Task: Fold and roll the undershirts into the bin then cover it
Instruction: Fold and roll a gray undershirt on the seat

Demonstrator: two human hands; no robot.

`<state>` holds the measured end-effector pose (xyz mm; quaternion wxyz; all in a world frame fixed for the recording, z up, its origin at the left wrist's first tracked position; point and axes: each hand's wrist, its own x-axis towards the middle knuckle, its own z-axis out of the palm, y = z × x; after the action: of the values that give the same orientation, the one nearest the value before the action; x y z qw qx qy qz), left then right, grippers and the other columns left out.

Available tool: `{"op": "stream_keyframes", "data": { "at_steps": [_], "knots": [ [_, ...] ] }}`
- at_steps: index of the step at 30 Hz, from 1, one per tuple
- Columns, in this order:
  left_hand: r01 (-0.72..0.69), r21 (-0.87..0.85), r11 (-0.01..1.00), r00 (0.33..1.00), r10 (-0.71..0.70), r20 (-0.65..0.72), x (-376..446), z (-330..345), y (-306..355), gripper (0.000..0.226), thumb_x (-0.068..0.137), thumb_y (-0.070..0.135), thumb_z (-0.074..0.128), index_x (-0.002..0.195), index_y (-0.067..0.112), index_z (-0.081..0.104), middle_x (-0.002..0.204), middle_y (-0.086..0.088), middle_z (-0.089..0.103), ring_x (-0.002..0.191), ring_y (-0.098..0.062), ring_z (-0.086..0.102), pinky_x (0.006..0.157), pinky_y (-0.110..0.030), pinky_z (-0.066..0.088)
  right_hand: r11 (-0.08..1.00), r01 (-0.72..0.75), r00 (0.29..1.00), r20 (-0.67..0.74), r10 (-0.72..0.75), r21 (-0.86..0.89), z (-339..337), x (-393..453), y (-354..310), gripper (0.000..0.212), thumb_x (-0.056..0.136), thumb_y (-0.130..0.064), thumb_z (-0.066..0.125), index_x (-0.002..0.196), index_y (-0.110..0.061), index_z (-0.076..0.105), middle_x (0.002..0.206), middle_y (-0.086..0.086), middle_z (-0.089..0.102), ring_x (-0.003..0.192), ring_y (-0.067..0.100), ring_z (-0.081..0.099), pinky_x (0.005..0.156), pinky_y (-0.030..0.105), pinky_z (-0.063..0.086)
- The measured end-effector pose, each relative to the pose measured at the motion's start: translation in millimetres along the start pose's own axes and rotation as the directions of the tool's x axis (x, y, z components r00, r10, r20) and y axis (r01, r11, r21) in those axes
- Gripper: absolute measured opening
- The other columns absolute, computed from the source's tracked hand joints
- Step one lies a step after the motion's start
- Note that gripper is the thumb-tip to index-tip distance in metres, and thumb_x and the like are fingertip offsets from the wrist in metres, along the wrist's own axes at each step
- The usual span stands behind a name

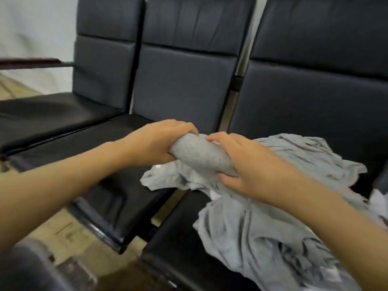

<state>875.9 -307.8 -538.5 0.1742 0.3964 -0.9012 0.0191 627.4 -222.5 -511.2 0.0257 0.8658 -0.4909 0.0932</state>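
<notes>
Above the black chair seats (pixel 126 143), both hands clamp the rolled grey undershirt (pixel 201 156), left hand (pixel 159 141) and right hand (pixel 243 164) curled round opposite ends, apparently keeping it tight over the loose undershirt pile (pixel 262 227).

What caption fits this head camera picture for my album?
Both hands, left hand and right hand, hold a rolled grey undershirt above a pile of undershirts.

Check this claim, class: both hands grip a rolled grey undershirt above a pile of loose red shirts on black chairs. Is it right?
Not quite. The head view shows both the left hand and right hand gripping the rolled undershirt, but the pile of loose shirts on the chairs is grey, not red.
</notes>
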Motion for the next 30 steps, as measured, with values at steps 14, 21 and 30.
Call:
{"op": "stream_keyframes", "data": {
  "at_steps": [14,21,30],
  "knots": [
    [0.456,-0.019,0.890,0.837,-0.422,0.348,-411.1,-4.7,-76.8,0.041,0.091,0.016,0.071,0.129,0.023,0.059,0.122,0.006,0.064,0.105,-0.013,0.060,0.084,-0.030,0.050,0.721,0.562,0.622,0.368,-0.692,0.406,174.8,37.0,-297.4,0.082,0.096,-0.031,0.068,0.159,-0.035,0.014,0.145,-0.007,0.043,0.115,0.015,0.055,0.094,0.034,0.050],
    [0.555,-0.063,0.830,0.753,-0.468,0.463,-489.6,73.2,-82.4,0.042,0.094,0.026,0.070,0.131,0.033,0.052,0.127,0.014,0.057,0.108,-0.011,0.060,0.086,-0.041,0.054,0.713,0.418,0.461,0.545,-0.700,0.563,255.6,41.4,-328.2,0.088,0.096,-0.027,0.070,0.160,-0.042,0.011,0.158,-0.015,0.033,0.131,0.011,0.050,0.100,0.027,0.045],
    [0.492,0.016,0.871,0.733,-0.424,0.532,-574.9,82.8,-91.6,0.055,0.091,0.019,0.074,0.138,0.023,0.047,0.134,0.000,0.054,0.118,-0.024,0.060,0.087,-0.043,0.057,0.594,0.504,0.230,0.566,-0.792,0.627,302.9,42.8,-417.3,0.089,0.096,-0.022,0.067,0.156,-0.044,0.006,0.121,-0.009,0.050,0.085,0.012,0.061,0.073,0.034,0.054]
  ]
}}
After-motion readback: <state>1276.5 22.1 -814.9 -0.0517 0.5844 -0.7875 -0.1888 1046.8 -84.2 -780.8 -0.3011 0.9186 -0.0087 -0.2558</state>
